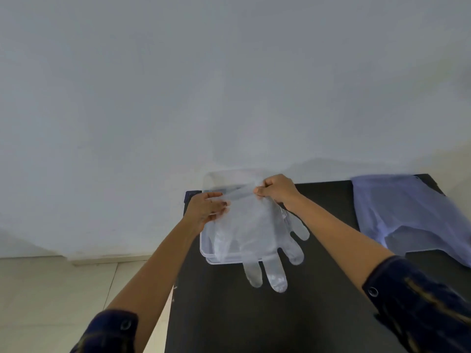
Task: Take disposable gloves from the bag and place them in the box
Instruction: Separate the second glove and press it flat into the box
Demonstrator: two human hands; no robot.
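Soft, even, dim-bluish daylight; faint shadows, mild overall blur, wide-angle stretching at the edges, no glare.

Pale wall; beige tiled floor; black table.

The single head-worn camera is looking forward and down from above the person's forearms, facing a pale wall. It is sitting close over a dark table, taking in floor tiles at lower left.
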